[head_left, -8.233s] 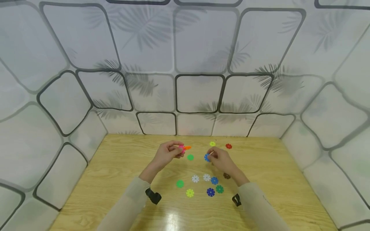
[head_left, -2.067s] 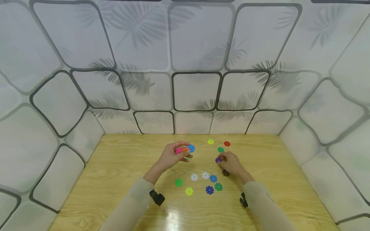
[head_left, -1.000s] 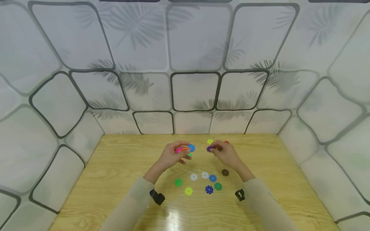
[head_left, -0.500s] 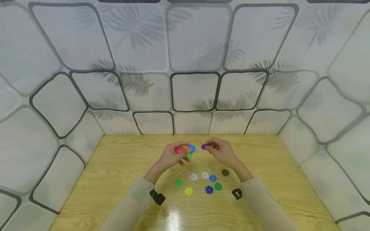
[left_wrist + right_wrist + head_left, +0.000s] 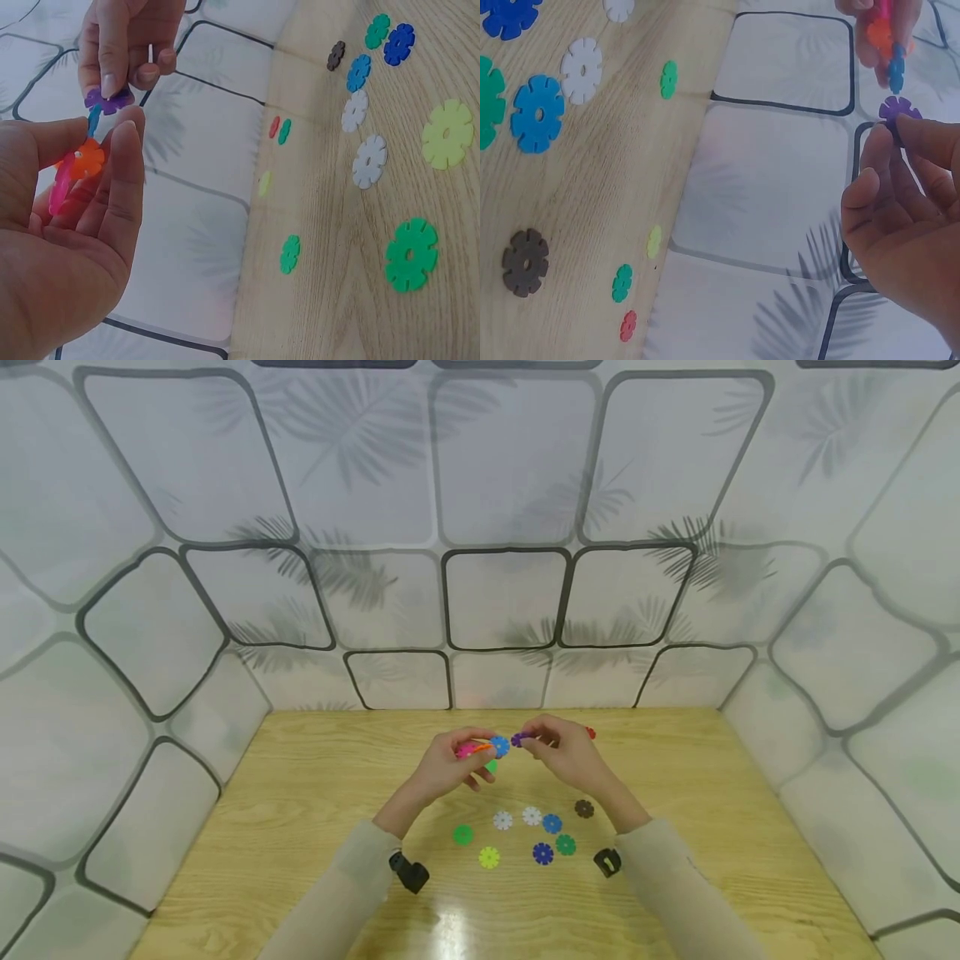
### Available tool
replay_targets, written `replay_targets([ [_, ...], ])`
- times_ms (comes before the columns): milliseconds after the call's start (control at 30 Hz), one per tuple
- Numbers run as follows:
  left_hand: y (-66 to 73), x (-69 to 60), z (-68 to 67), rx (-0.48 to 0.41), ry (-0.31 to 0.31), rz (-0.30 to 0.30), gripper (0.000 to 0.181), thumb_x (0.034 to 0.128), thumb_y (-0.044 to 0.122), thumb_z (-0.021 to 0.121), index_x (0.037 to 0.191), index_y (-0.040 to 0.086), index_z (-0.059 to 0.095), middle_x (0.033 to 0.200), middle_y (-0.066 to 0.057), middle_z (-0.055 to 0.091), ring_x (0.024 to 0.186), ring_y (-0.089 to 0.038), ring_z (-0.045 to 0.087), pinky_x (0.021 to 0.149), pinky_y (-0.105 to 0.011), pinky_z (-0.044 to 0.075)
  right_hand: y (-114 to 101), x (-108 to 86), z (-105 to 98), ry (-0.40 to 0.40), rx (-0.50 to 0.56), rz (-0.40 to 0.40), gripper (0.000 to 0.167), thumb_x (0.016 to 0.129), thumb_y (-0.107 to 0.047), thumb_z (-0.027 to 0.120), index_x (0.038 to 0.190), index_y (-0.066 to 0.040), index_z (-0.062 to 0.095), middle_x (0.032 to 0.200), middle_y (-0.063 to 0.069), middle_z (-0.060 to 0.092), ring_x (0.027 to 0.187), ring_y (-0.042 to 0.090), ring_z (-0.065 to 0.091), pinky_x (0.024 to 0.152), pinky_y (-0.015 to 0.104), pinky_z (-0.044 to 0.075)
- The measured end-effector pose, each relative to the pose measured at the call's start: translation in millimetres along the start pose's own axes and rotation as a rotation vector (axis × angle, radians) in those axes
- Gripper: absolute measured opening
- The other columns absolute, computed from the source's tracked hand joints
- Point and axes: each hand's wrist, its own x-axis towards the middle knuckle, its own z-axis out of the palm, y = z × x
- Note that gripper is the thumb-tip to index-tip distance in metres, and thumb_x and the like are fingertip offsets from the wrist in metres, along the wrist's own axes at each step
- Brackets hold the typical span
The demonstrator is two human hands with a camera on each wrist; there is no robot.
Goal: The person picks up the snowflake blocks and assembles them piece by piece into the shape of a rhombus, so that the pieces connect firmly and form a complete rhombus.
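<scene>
My left hand (image 5: 447, 766) holds a joined chain of notched discs above the table: a pink disc (image 5: 61, 184), an orange disc (image 5: 79, 160) and a blue disc (image 5: 499, 746) at the right end. My right hand (image 5: 567, 755) pinches a purple disc (image 5: 899, 112) between thumb and forefinger. In the right wrist view the purple disc is right by the blue disc (image 5: 896, 69), with a thin gap or light contact; I cannot tell which. Fingers partly cover the pink and orange discs.
On the wooden table (image 5: 315, 860) lie two white discs (image 5: 502, 820), a brown disc (image 5: 584, 808), a dark blue disc (image 5: 543, 853), a blue one (image 5: 552, 823), yellow-green ones (image 5: 489, 857), a red one (image 5: 591, 732) and several green ones (image 5: 462, 834). A patterned backdrop (image 5: 510, 602) stands behind.
My right hand has carried the purple disc leftward and slightly up to the blue disc at the chain's end. My left hand has stayed nearly still, holding the chain.
</scene>
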Motion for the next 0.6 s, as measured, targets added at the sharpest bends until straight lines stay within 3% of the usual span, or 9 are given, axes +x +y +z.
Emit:
replay_targets([
  [233, 0.1, -0.2, -0.5, -0.007, -0.002, -0.001, 0.039, 0.1058, 0.018, 0.066, 0.142, 0.003, 0.063, 0.101, -0.017, 0.080, 0.087, -0.045, 0.078, 0.063, -0.034, 0.066, -2.5, 1.1, 2.5, -0.004, -0.003, -0.003, 0.007, 0.103, -0.013, 0.069, 0.107, -0.010, 0.074, 0.089, 0.004, 0.073, 0.070, 0.013, 0.063, 0.058, 0.026, 0.052],
  [467, 0.5, 0.4, -0.3, -0.026, 0.006, -0.013, 0.037, 0.1056, 0.017, 0.067, 0.140, 0.004, 0.064, 0.102, -0.018, 0.079, 0.090, -0.052, 0.075, 0.063, -0.033, 0.066, -3.3, 3.0, 5.9, -0.004, 0.001, -0.014, 0.006, 0.103, -0.012, 0.069, 0.106, -0.012, 0.074, 0.088, 0.002, 0.072, 0.071, 0.012, 0.064, 0.060, 0.026, 0.053],
  [600, 0.5, 0.2, 0.3, -0.042, 0.010, -0.013, 0.035, 0.1055, 0.015, 0.066, 0.138, 0.000, 0.064, 0.103, -0.018, 0.078, 0.083, -0.038, 0.079, 0.063, -0.032, 0.065, -2.7, 2.9, 8.8, 0.014, 0.023, -0.020, 0.005, 0.102, -0.010, 0.069, 0.105, -0.011, 0.073, 0.085, 0.003, 0.069, 0.069, 0.010, 0.063, 0.059, 0.025, 0.053],
])
